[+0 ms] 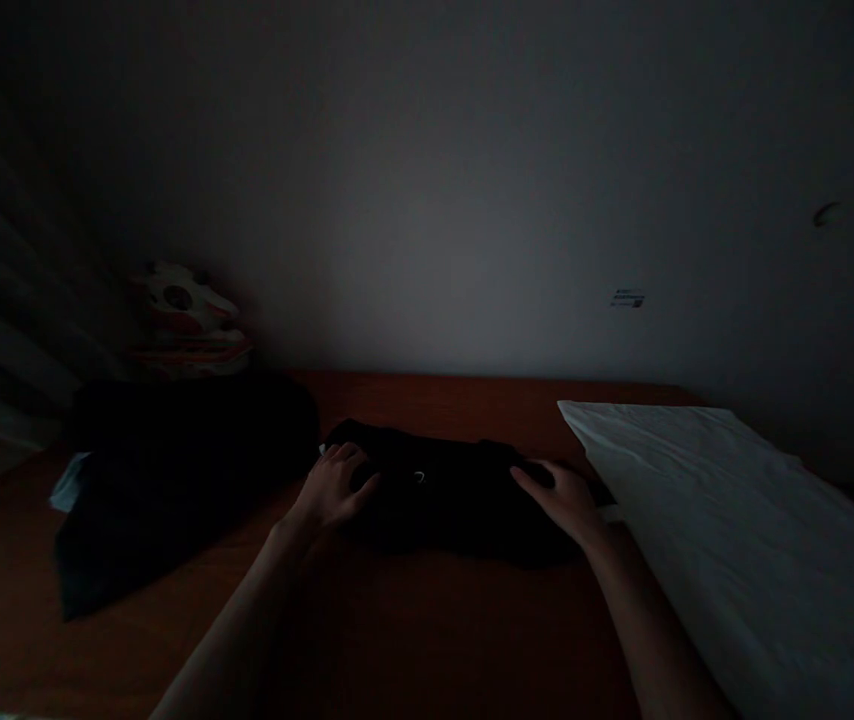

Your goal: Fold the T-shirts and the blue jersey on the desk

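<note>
A black folded cloth (449, 500), probably a garment, lies on the wooden surface in front of me, with a small pale mark near its middle. My left hand (333, 485) rests on its left end, thumb spread away from the fingers. On the right end lies my right hand (562, 495), its thumb stretched inward over the cloth and apart from the fingers. Both hands touch the fabric. Darkness hides the folds and some fingertips.
To the left lies a larger dark cloth heap (179, 480), with a light blue piece (68, 482) poking out. A cow-shaped object (187, 305) stands behind it. White fabric (742, 530) spreads at right on the reddish-brown wooden surface (427, 630). A grey wall (434, 220) rises behind.
</note>
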Demonstrator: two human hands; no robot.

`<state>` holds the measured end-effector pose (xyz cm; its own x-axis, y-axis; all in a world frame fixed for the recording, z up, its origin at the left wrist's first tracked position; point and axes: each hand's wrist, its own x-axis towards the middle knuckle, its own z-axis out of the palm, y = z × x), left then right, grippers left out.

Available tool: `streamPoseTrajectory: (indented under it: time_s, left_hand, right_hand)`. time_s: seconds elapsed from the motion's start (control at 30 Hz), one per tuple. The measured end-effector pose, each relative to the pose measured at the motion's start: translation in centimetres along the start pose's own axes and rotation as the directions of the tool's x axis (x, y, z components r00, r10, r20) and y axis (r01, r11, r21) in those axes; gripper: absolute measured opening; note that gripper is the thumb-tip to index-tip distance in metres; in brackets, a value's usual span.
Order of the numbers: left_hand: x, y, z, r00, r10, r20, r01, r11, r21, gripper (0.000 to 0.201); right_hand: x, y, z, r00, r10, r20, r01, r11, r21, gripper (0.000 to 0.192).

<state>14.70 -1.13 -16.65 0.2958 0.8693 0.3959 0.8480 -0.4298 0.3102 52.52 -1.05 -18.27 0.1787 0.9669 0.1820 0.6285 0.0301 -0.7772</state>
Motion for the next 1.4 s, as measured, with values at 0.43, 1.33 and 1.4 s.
streamPoseTrajectory:
  time_s: [0.43, 1.33, 1.4]
  left_hand:
    - [-0.9, 0.9, -1.6, 0.884, -0.076, -0.462, -0.1, 0.933, -0.345, 0.024]
    - [-1.0, 2.0, -0.9, 0.956, -0.021, -0.294, -0.044, 0.976, -0.213, 0.029]
    - [-0.9, 2.1, -0.7, 0.97, -0.047, -0.237, -0.002, 0.98, -0.2, 0.032]
  right_hand:
    - [1.1, 1.5, -0.9, 0.851, -0.097, -0.515, 0.318, 0.877, 0.359, 0.021]
    - [0.8, 2.7, -0.3, 0.735, -0.292, -0.612, 0.381, 0.924, 0.017, 0.034]
    - [0.7, 2.7, -0.1, 0.76, -0.303, -0.576, 0.36, 0.933, -0.016, 0.035]
